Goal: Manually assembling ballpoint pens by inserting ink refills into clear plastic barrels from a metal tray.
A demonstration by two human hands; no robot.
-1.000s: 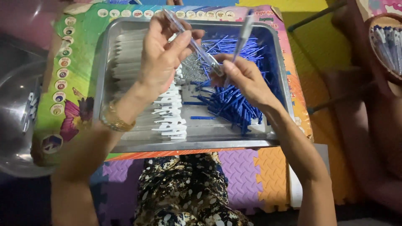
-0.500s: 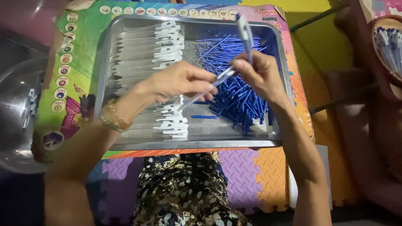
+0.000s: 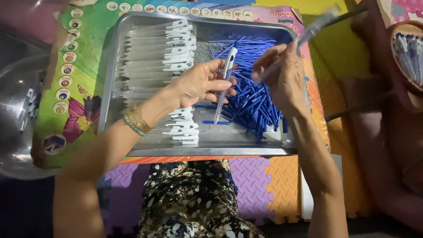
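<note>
**A:** What do you have on the head camera?

**B:** I see a shallow rectangular metal tray [image 3: 132, 39] lying on a colourful printed board [image 3: 79, 75], with foam puzzle mats [image 3: 264, 185] on the floor below it. My left hand [image 3: 200, 81] is over the middle of the tray, fingers closed around a clear pen barrel with a white clip cap [image 3: 224, 81]. The pen stands nearly upright in the picture, cap end up, its tip pointing down toward the tray floor.

**A:** And the right?

**B:** The right hand [image 3: 282, 77] is just beside the left, above the heap of loose blue pen refills [image 3: 255, 101] that fills the tray's right half. It is clenched on a second clear pen barrel [image 3: 315, 26], which slants up and to the right past the tray's far corner; that one is blurred, so I cannot tell more about it.

**A:** What else is in the tray?

**B:** Along the left half, a row of clear barrels with white clip caps [image 3: 174, 44] lies side by side, caps toward the middle, and a smaller group of the same white caps [image 3: 183, 130] sits nearer me, under my left wrist. There are gold and green bangles [image 3: 137, 120] on that wrist.

**A:** Anything outside it?

**B:** A clear glass bowl [image 3: 17, 101] at the left, and at the upper right a round brown container holding more pens [image 3: 407, 48], well apart from both hands.
</note>
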